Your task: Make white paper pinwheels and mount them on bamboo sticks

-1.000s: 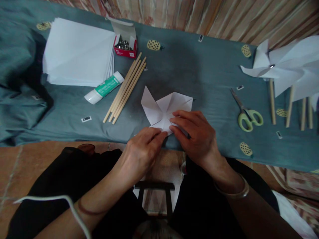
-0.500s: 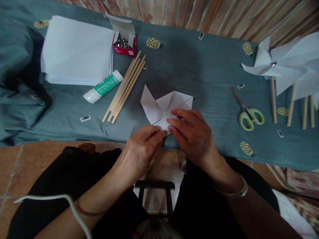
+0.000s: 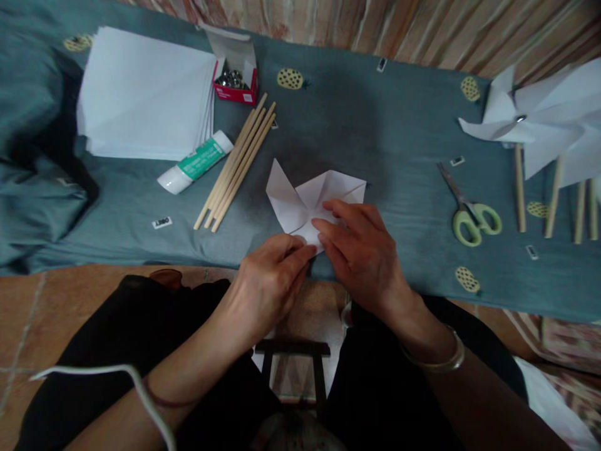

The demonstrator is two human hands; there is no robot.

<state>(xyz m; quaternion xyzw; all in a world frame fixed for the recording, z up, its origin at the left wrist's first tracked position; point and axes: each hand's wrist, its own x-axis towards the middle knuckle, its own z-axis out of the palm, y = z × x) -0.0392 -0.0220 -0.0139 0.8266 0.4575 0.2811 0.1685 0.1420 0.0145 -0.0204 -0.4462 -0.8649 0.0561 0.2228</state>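
Paper (image 3: pixel 291 207), creased into pointed flaps, lies near the front edge of the cloth (image 3: pixel 404 156), no stick showing on it.
Left hand (image 3: pixel 268 275) pinches its near edge; right hand (image 3: pixel 362 250) spreads loosely over it. Smooth wooden sticks (image 3: pixel 238 164) lie unjoined alongside; curved pinwheels (image 3: pixel 547 103) already have theirs.

A single head-worn camera looks forward and steeply down from the near side of a cloth-covered counter (image 3: pixel 404 138), close above the left hand (image 3: pixel 272 272) and right hand (image 3: pixel 364 254) at its edge; the view reaches from the curtain (image 3: pixel 328 22) beyond the counter to the wearer's lap (image 3: pixel 98 351) and tiled floor (image 3: pixel 23 307) before it.
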